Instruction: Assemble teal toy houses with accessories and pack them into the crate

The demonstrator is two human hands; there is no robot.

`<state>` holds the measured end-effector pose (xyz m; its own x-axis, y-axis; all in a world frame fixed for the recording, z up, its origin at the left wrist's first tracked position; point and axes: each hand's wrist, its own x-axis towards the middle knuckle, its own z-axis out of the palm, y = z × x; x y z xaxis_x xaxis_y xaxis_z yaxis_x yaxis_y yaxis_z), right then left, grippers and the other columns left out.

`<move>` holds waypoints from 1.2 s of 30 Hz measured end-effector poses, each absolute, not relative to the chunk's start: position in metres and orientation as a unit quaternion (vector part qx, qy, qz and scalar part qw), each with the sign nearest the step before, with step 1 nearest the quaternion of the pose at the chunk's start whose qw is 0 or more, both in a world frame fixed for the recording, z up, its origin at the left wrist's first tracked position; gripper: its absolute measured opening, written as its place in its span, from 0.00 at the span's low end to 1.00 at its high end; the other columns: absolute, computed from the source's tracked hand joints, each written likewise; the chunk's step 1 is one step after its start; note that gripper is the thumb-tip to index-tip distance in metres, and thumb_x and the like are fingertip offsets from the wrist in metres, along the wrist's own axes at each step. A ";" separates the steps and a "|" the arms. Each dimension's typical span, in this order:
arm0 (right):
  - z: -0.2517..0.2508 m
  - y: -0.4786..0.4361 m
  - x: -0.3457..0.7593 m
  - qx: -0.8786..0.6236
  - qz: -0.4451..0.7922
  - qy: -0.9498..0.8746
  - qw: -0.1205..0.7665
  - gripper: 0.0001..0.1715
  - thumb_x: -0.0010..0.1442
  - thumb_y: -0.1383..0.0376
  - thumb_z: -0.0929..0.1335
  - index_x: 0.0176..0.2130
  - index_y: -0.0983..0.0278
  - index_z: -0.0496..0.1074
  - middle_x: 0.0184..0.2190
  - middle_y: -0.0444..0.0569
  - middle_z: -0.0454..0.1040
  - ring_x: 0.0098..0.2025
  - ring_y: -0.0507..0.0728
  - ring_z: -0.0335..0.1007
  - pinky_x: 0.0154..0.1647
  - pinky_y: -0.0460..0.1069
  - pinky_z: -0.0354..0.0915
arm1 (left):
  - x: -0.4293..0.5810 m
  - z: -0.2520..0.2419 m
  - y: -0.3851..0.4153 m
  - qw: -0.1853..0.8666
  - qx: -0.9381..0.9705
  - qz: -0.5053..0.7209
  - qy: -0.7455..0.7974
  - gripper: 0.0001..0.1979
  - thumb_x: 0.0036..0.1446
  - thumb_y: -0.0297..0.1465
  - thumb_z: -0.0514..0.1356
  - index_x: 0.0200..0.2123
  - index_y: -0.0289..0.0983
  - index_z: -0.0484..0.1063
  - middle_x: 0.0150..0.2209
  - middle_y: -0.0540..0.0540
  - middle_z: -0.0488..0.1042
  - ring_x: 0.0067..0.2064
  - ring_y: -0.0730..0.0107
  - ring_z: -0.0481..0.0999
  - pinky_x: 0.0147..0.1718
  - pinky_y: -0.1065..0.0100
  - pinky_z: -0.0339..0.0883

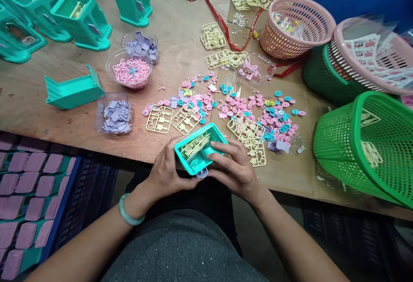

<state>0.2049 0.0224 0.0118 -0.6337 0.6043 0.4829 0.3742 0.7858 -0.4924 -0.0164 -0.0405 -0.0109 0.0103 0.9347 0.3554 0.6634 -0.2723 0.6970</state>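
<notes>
Close to my body, at the table's front edge, I hold a teal plastic box [222,132] with its open top facing me. My left hand [167,168] wraps round its left side, thumb along the bottom edge. My right hand [237,168] grips the right side, some fingers over the rim and the thumb near a small lavender piece [202,173] on the box's near face. Inside lie cream plastic frames of small parts [195,145]. Just beyond the box, more cream part frames [159,119] lie among loose pink and blue pieces [234,103].
Several teal boxes [80,19] stand at the back left, near a teal panel [74,90]. Tubs hold pink hooks [130,73] and lavender pieces [114,114]. A pink basket [297,28] and green basket [338,144] are on the right. A crate of pink blocks [32,204] stands lower left.
</notes>
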 end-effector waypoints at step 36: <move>0.018 0.019 0.200 -0.255 0.155 -0.908 0.293 0.27 0.64 0.68 0.72 0.60 0.57 0.67 0.53 0.55 0.74 0.57 0.63 0.70 0.57 0.63 0.70 | -0.024 -0.015 -0.037 0.192 0.692 0.486 0.499 0.51 0.50 0.43 0.72 0.68 0.41 0.47 0.57 0.34 0.70 0.59 0.47 0.74 0.54 0.48 0.75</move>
